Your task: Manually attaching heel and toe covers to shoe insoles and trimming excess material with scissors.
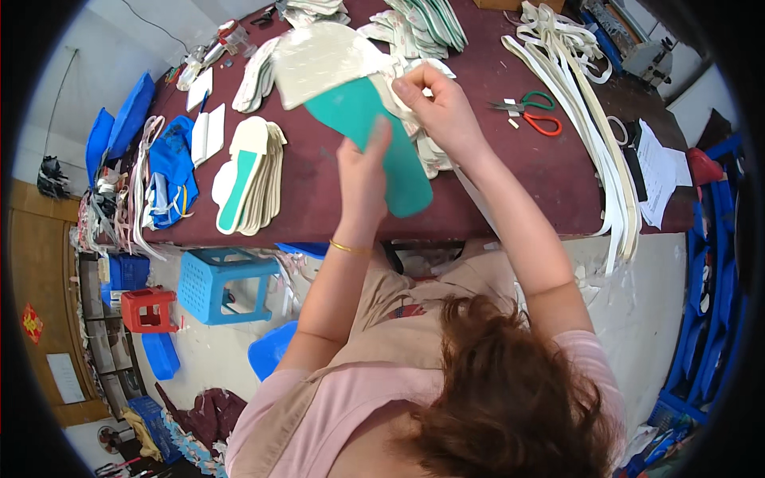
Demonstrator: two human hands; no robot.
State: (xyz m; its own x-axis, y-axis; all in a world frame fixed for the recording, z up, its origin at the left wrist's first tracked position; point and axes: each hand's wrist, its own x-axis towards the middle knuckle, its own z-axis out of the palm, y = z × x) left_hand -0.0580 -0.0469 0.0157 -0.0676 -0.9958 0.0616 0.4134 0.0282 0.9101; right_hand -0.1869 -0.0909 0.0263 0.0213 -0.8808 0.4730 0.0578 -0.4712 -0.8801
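Note:
My left hand (pixel 365 175) is closed around a green sole-shaped piece (pixel 408 179), thumb on top, held over the front of the table. A shiny cream piece with a rounded end (pixel 323 65) overlaps the far end of the green one. Up at the right edge of these pieces, my right hand (pixel 442 110) has its fingers curled into a pinch; what lies between the fingertips is too small to tell. Pale patterned fabric pieces (pixel 434 159) lie partly hidden beneath. To the left is a fanned stack of cream sole shapes (pixel 259 179) with a green piece on top.
Scissors with red and green handles (pixel 535 114) lie right of my hands. Long white and cream strips (pixel 590 131) hang over the table's front edge. Stacks of fabric soles (pixel 422 28) stand at the back. A blue cloth bag (pixel 171 171) sits at left, with a blue stool (pixel 223 287) below.

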